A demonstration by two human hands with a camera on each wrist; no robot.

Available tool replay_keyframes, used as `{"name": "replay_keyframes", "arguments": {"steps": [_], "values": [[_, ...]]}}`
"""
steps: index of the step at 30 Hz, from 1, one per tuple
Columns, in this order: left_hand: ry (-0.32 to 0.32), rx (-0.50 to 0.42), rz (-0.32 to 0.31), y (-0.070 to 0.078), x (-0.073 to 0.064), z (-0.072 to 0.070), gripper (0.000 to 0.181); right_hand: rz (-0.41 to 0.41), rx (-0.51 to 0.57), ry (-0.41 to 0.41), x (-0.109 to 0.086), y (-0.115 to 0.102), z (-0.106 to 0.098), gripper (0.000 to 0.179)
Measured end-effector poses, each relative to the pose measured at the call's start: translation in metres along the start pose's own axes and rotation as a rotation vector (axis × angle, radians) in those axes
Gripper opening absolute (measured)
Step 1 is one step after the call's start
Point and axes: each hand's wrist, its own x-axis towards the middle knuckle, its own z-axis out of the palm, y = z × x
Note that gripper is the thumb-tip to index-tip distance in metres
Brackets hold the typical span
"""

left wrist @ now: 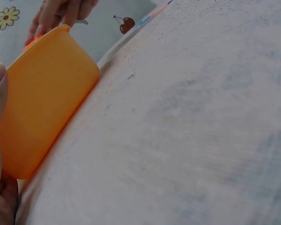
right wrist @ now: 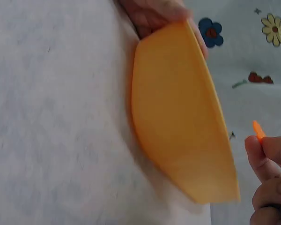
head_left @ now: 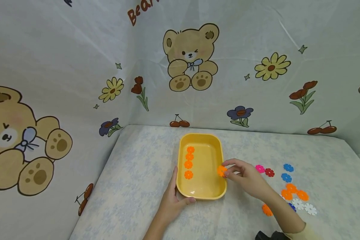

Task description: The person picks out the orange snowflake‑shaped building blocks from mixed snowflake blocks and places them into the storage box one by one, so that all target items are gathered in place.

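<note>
A yellow plastic tray point(head_left: 205, 190) stands on the table, with several orange flower-shaped discs point(head_left: 188, 164) in a column along its left side. My left hand point(head_left: 171, 201) grips the tray's near left corner, fingers along the left wall and thumb at the front rim. Over the tray's right rim, my right hand point(head_left: 247, 176) pinches one more orange flower-shaped disc point(head_left: 221, 171) between thumb and fingertips. In the right wrist view this orange disc point(right wrist: 258, 129) shows edge-on, above the rim's level.
Right of the tray lie loose discs: a pink disc point(head_left: 259, 169), a red disc point(head_left: 269, 172), blue discs point(head_left: 286, 177), several orange discs point(head_left: 302, 195) and white discs point(head_left: 310, 209). The right forearm partly covers some. A bear-printed cloth point(head_left: 228, 100) hangs behind the table.
</note>
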Motion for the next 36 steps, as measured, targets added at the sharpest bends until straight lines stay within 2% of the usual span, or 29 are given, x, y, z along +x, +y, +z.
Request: {"name": "replay_keyframes", "arguments": {"steps": [3,6,14,19,25,36], "values": [[-0.001,0.010,0.001,0.000,0.000,0.000,0.116,-0.071,-0.004,-0.070,0.008,-0.017,0.022,0.026],[-0.003,0.016,0.000,0.000,0.000,0.000,0.115,-0.104,-0.021,-0.133,0.017,-0.027,0.042,0.021],[-0.014,0.029,0.006,-0.002,-0.001,-0.001,0.113,-0.134,-0.185,-0.225,0.046,-0.027,0.075,0.015],[-0.015,0.031,0.008,-0.001,0.000,0.000,0.113,-0.132,-0.273,-0.240,0.054,-0.024,0.086,0.013],[-0.012,0.039,0.008,0.000,0.000,-0.001,0.113,-0.131,-0.372,-0.219,0.059,-0.021,0.094,0.012],[-0.010,0.028,-0.005,-0.002,0.001,0.000,0.113,-0.178,-0.459,-0.160,0.060,-0.021,0.102,0.010]]}}
